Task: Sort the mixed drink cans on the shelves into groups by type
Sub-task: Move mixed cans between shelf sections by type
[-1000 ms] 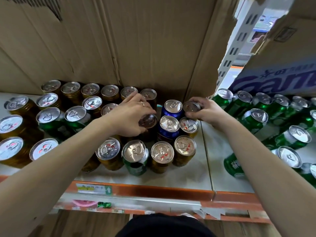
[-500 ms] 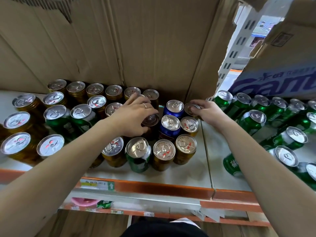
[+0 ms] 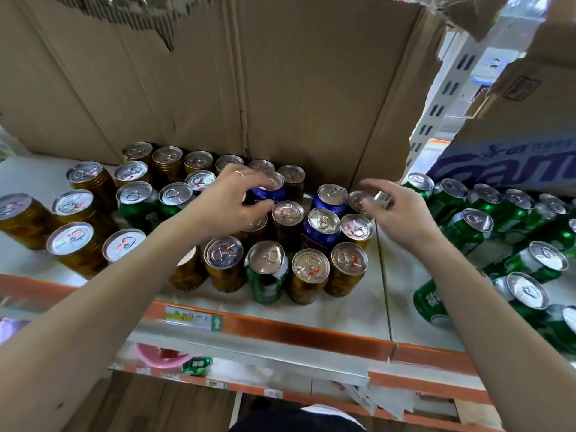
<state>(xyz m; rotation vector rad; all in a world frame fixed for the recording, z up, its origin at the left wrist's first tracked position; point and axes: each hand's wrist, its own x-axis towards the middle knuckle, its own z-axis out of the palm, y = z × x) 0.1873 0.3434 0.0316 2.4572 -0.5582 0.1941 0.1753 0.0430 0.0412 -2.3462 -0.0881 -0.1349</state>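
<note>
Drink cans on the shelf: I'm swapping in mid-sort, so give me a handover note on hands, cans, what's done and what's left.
Left hand: fingers gripping a blue can by its top, among the gold cans.
Right hand: open, holding nothing, beside a gold can.
Done: green cans mostly grouped on the right section.
Left: two blue cans sit among gold ones; a green can in the front row and two green cans on the left are still mixed in.

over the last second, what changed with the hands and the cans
The left hand now grips a blue can, lifted above its neighbours; earlier it rested on a brown-topped can. The right hand let go of the small gold can and opened. The two blue cans beside it and the green cans stayed put.
</note>
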